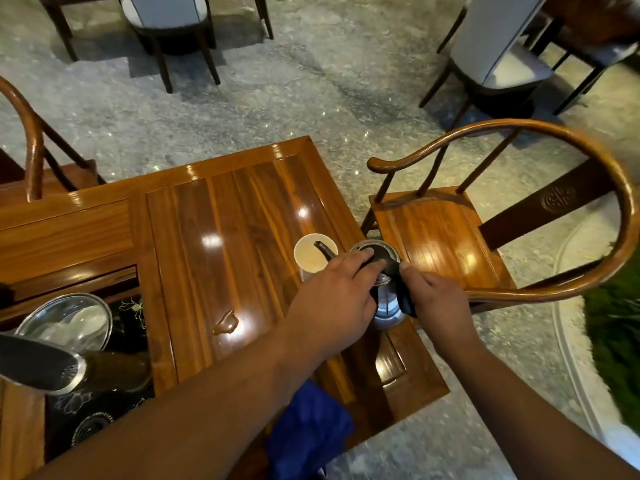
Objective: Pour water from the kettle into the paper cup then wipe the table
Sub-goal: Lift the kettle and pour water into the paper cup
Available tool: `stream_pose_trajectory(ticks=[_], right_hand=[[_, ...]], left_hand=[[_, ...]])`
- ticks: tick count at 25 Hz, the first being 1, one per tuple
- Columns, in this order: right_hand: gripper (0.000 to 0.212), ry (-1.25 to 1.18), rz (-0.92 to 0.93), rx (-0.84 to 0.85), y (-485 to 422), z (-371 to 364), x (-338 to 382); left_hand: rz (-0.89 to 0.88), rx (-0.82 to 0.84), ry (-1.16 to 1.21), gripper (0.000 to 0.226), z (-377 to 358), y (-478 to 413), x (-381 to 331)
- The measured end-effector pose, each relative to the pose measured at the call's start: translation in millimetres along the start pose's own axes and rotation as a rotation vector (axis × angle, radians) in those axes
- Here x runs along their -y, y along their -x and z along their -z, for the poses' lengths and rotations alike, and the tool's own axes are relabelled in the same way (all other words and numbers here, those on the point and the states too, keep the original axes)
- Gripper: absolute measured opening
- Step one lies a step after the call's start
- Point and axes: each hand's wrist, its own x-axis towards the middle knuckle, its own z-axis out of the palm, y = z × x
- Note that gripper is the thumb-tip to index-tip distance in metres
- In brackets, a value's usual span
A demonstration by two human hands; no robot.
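Observation:
A white paper cup stands near the right edge of the wooden table. The kettle, steel with a dark lid and handle, is tilted toward it, its thin dark spout over the cup's mouth. My left hand presses on the kettle's lid from above. My right hand grips the black handle at the kettle's right side. A small puddle of water lies on the tabletop to the left of my left arm. A blue cloth lies at the table's near edge, partly under my left forearm.
A round-backed wooden chair stands close to the table's right side. At the near left sit a metal bowl and a dark patterned tray. More chairs stand on the stone floor beyond.

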Motion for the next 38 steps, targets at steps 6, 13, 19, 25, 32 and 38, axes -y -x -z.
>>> stream_pose_trajectory(ticks=[6,13,19,25,32,38], right_hand=[[0.063,0.251,0.051,0.059,-42,21,30],[0.065,0.586,0.174,0.175,-74,26,61],[0.067,0.727,0.232,0.169,-82,25,86],[0.066,0.797,0.259,0.178,-85,21,104],[0.070,0.862,0.276,0.184,-93,17,113],[0.075,0.912,0.317,0.195,-95,13,123]], left_hand=[[0.085,0.068,0.064,0.072,-4,-12,-3],[0.169,0.084,0.164,0.084,-5,-8,0],[0.201,0.095,0.213,0.089,-1,-9,-2],[0.234,0.092,0.253,0.089,2,-10,-1],[0.258,0.082,0.290,0.092,1,-12,1],[0.279,0.069,0.313,0.093,2,-10,-1]])
